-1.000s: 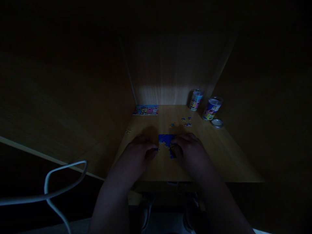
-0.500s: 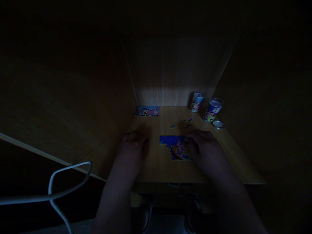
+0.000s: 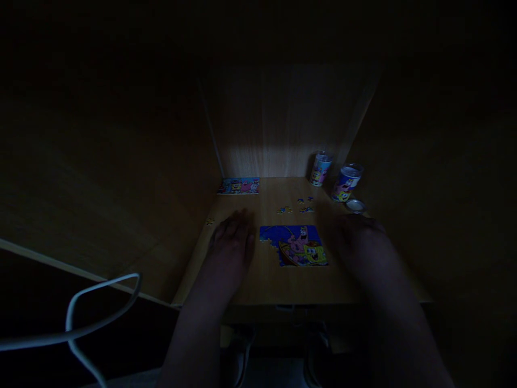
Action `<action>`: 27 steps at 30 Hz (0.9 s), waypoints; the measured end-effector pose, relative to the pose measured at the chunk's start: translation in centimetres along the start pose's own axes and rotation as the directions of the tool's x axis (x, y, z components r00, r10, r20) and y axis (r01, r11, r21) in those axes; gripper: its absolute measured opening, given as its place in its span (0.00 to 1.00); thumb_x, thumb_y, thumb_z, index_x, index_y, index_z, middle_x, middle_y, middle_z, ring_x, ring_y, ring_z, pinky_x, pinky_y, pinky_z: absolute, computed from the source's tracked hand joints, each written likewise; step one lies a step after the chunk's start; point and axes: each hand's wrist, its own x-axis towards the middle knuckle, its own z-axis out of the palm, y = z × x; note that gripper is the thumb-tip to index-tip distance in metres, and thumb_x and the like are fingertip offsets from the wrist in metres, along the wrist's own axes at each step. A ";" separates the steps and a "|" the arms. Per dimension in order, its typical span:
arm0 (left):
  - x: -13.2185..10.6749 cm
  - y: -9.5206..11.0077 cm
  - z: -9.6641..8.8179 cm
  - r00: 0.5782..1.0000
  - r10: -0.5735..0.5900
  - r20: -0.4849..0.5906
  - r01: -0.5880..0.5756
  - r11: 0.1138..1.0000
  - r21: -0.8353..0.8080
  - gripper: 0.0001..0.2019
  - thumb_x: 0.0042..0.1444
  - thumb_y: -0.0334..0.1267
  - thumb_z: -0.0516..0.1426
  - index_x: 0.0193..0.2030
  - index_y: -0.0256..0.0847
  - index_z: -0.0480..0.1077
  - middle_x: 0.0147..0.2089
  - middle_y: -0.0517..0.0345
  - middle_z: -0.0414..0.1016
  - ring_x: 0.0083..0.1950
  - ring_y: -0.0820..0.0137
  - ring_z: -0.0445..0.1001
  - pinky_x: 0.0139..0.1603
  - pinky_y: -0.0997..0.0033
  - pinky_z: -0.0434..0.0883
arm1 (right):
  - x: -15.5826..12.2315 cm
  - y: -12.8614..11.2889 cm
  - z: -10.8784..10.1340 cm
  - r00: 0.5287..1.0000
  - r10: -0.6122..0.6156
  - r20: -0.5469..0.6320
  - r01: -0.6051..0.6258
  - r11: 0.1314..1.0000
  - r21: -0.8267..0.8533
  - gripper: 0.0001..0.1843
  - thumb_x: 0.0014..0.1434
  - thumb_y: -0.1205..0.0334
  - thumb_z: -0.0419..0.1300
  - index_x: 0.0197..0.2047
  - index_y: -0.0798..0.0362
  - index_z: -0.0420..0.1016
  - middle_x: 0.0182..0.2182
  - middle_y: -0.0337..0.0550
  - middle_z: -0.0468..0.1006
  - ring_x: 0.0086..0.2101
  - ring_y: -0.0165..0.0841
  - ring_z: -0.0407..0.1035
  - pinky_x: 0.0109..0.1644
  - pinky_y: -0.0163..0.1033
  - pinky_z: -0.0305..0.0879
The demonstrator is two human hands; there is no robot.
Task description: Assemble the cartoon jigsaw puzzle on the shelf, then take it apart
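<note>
In the head view, a partly built puzzle lies on the table between the left hand and right hand, its near left corner unfilled. I cannot tell whether either hand's fingers pinch anything; the right hand is blurred. Loose pieces lie beyond the puzzle, near two cans.

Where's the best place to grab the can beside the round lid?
Probably around its printed middle, coming from the near left. That can stands upright with round sides, while the lid lies at its near-right foot and the other can is behind, to its left.
</note>
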 end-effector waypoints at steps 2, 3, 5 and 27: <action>0.1 0.7 0.3 1.000 0.018 0.023 -0.018 1.000 0.004 0.25 0.80 0.39 0.51 0.79 0.42 0.66 0.81 0.45 0.68 0.83 0.53 0.64 0.84 0.40 0.62 | 0.0 0.2 0.1 1.000 0.013 0.011 -0.013 1.000 -0.026 0.12 0.71 0.64 0.58 0.46 0.53 0.84 0.45 0.58 0.87 0.46 0.51 0.79 0.54 0.53 0.74; 0.1 1.0 0.4 0.999 0.025 0.034 -0.025 1.000 0.004 0.25 0.80 0.38 0.51 0.79 0.43 0.66 0.82 0.46 0.67 0.83 0.54 0.63 0.85 0.39 0.60 | 0.0 0.2 0.1 1.000 0.019 0.015 -0.019 0.999 -0.028 0.12 0.71 0.64 0.58 0.46 0.54 0.84 0.45 0.59 0.87 0.46 0.51 0.79 0.54 0.53 0.74; 0.1 1.6 0.5 0.998 0.040 0.051 -0.040 0.999 -0.005 0.23 0.79 0.38 0.52 0.77 0.45 0.70 0.82 0.49 0.67 0.84 0.54 0.62 0.86 0.37 0.58 | 0.2 -0.1 0.3 0.999 0.021 0.026 -0.021 1.000 0.005 0.13 0.72 0.63 0.57 0.47 0.55 0.84 0.47 0.60 0.87 0.47 0.52 0.79 0.55 0.54 0.75; 1.2 2.9 -1.0 0.989 0.139 0.056 -0.129 0.980 -0.154 0.07 0.73 0.32 0.61 0.42 0.43 0.81 0.44 0.53 0.83 0.50 0.57 0.79 0.60 0.48 0.78 | 0.0 -2.7 2.2 0.927 -0.076 0.367 0.022 0.989 0.149 0.41 0.82 0.37 0.38 0.88 0.45 0.46 0.85 0.43 0.50 0.83 0.47 0.37 0.85 0.65 0.42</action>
